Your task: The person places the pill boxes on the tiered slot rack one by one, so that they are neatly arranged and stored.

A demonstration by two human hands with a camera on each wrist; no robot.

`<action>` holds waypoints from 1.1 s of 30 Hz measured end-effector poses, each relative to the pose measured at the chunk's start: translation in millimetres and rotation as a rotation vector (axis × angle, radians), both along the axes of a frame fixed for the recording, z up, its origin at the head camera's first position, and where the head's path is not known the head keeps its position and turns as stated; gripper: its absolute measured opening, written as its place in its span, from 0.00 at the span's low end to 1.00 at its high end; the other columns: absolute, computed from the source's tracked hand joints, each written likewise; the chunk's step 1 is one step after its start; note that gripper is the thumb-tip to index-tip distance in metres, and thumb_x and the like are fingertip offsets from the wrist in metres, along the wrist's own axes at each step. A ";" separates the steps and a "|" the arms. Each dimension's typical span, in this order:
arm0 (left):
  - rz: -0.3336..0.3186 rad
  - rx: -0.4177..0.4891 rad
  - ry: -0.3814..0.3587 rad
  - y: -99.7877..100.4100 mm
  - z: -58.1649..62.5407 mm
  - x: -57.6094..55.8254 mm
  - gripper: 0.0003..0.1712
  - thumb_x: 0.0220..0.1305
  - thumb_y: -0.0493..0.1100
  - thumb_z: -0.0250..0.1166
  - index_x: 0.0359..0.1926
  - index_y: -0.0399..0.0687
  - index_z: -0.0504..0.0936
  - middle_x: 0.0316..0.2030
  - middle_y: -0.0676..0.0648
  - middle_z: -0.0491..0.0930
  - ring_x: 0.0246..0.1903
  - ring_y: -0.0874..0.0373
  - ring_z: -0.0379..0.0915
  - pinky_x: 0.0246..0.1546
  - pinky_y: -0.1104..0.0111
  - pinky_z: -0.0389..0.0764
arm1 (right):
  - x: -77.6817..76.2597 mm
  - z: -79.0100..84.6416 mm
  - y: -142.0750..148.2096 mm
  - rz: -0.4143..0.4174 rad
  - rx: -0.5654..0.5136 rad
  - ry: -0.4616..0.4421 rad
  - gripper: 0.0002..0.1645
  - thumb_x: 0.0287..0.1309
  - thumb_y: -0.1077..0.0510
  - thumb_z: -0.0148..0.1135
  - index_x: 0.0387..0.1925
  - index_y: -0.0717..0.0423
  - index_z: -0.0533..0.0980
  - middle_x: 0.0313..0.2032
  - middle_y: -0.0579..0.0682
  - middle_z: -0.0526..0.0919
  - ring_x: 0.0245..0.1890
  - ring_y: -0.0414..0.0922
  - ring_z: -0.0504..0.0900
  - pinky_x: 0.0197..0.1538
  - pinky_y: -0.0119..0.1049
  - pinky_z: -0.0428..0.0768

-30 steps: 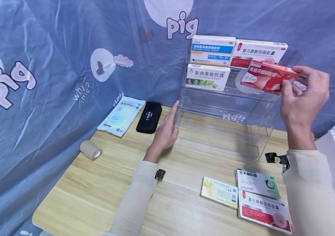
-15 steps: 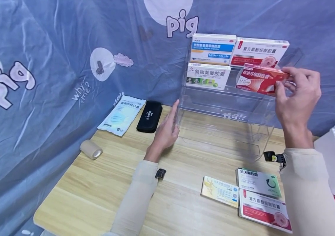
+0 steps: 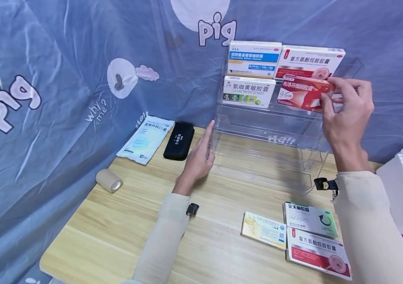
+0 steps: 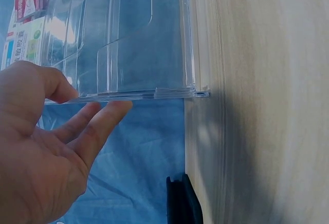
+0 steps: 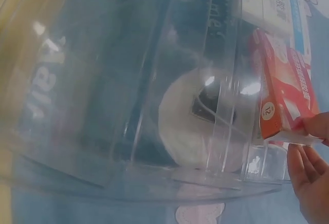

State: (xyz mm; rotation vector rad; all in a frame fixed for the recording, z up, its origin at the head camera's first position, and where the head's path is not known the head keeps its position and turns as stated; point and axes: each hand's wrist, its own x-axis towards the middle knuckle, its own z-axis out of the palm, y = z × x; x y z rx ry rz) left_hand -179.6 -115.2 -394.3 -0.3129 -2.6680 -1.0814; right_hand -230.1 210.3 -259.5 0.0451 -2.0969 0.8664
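Observation:
My right hand (image 3: pixel 350 108) pinches the right end of a red medicine box (image 3: pixel 302 94) between thumb and fingers. That box is at the second tier of a clear acrylic display rack (image 3: pixel 258 120), right of a white-and-green medicine box (image 3: pixel 247 92). In the right wrist view, the red box (image 5: pixel 288 85) lies along the tier; whether it rests there I cannot tell. My left hand (image 3: pixel 199 157) is at the rack's left side. The left wrist view has its thumb and fingers (image 4: pixel 105 126) on opposite faces of the side panel, pinching it.
A blue-and-white box (image 3: pixel 254 59) and a red-and-white box (image 3: pixel 309 63) fill the top tier. Flat on the table (image 3: pixel 123 232) lie a yellow box (image 3: pixel 263 230), a green box (image 3: pixel 309 221), another red-and-white box (image 3: pixel 318 254), a mask packet (image 3: pixel 144 140), black case (image 3: pixel 179 141) and bandage roll (image 3: pixel 109 180).
My right hand has carried the red box leftward and slightly down, close to the white-and-green box, and its tilt has lessened. The left hand has stayed at the rack's side.

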 end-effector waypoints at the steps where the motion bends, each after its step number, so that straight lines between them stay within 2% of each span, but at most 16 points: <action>1: 0.000 0.000 -0.001 0.0 -0.4 0.2 0.59 0.60 0.32 0.56 0.74 0.83 0.32 0.75 0.51 0.58 0.45 0.51 0.75 0.27 0.64 0.75 | -0.8 0.1 -0.4 0.001 0.006 -0.001 0.18 0.61 0.55 0.63 0.53 0.40 0.82 0.43 0.20 0.65 0.48 0.19 0.62 0.50 0.21 0.68; 5: -0.001 0.002 -0.003 -0.1 -1.6 0.3 0.58 0.60 0.32 0.56 0.74 0.83 0.32 0.75 0.51 0.58 0.46 0.51 0.75 0.26 0.64 0.75 | -3.0 2.4 -1.7 0.003 -0.005 -0.004 0.19 0.59 0.56 0.65 0.52 0.41 0.82 0.41 0.19 0.65 0.45 0.18 0.61 0.54 0.29 0.64; 10: -0.004 -0.003 0.003 -0.6 -2.4 -0.7 0.59 0.60 0.31 0.56 0.75 0.82 0.32 0.76 0.55 0.54 0.43 0.51 0.75 0.25 0.66 0.75 | -2.1 8.3 -4.8 0.014 -0.059 0.030 0.17 0.57 0.57 0.67 0.49 0.42 0.84 0.38 0.17 0.65 0.44 0.18 0.65 0.53 0.24 0.65; 15: 0.000 0.001 0.001 -0.3 -3.2 -1.5 0.59 0.60 0.31 0.57 0.75 0.81 0.32 0.76 0.56 0.51 0.44 0.51 0.76 0.26 0.66 0.75 | -2.7 9.3 -7.1 0.025 -0.057 0.027 0.17 0.58 0.56 0.67 0.50 0.42 0.84 0.38 0.15 0.65 0.44 0.18 0.66 0.52 0.22 0.65; 21: -0.013 0.016 -0.007 0.6 -3.7 -1.7 0.59 0.60 0.31 0.57 0.75 0.82 0.32 0.76 0.57 0.51 0.32 0.51 0.74 0.21 0.68 0.74 | -4.2 4.7 -5.7 0.016 -0.102 0.057 0.17 0.55 0.51 0.69 0.48 0.44 0.85 0.38 0.17 0.68 0.44 0.20 0.70 0.51 0.21 0.68; 22: -0.013 0.019 -0.006 0.6 -3.5 -1.8 0.59 0.60 0.31 0.57 0.75 0.82 0.32 0.76 0.57 0.51 0.30 0.51 0.73 0.20 0.68 0.73 | -4.6 4.5 -5.4 0.019 -0.098 0.061 0.16 0.55 0.51 0.69 0.48 0.44 0.85 0.38 0.17 0.68 0.45 0.20 0.70 0.51 0.21 0.68; 26: -0.010 0.014 -0.005 0.0 -3.2 -2.6 0.59 0.61 0.31 0.57 0.74 0.83 0.32 0.76 0.58 0.51 0.34 0.52 0.74 0.21 0.68 0.73 | -6.8 3.6 -4.6 0.038 -0.065 0.053 0.15 0.56 0.52 0.69 0.47 0.45 0.85 0.38 0.15 0.66 0.45 0.19 0.69 0.53 0.23 0.68; 30: -0.012 0.015 -0.005 -1.0 -3.6 -3.0 0.59 0.61 0.31 0.56 0.74 0.82 0.32 0.77 0.59 0.50 0.38 0.51 0.75 0.23 0.67 0.74 | -9.7 0.8 -3.3 0.045 -0.016 -0.004 0.15 0.55 0.56 0.69 0.46 0.50 0.85 0.37 0.15 0.64 0.44 0.16 0.65 0.58 0.28 0.65; 31: -0.012 0.014 -0.004 -1.2 -3.8 -3.2 0.59 0.61 0.31 0.56 0.74 0.82 0.32 0.77 0.59 0.49 0.39 0.51 0.75 0.23 0.67 0.74 | -10.4 -0.1 -2.8 0.044 -0.003 -0.019 0.14 0.55 0.57 0.69 0.45 0.50 0.85 0.37 0.17 0.65 0.43 0.16 0.64 0.58 0.30 0.64; 33: -0.014 0.014 0.001 -1.4 -4.0 -3.8 0.59 0.60 0.31 0.56 0.75 0.82 0.32 0.77 0.59 0.49 0.39 0.51 0.75 0.23 0.67 0.74 | -11.4 -1.6 -2.1 0.037 0.029 -0.046 0.14 0.56 0.58 0.68 0.46 0.52 0.84 0.39 0.27 0.74 0.43 0.18 0.62 0.60 0.34 0.64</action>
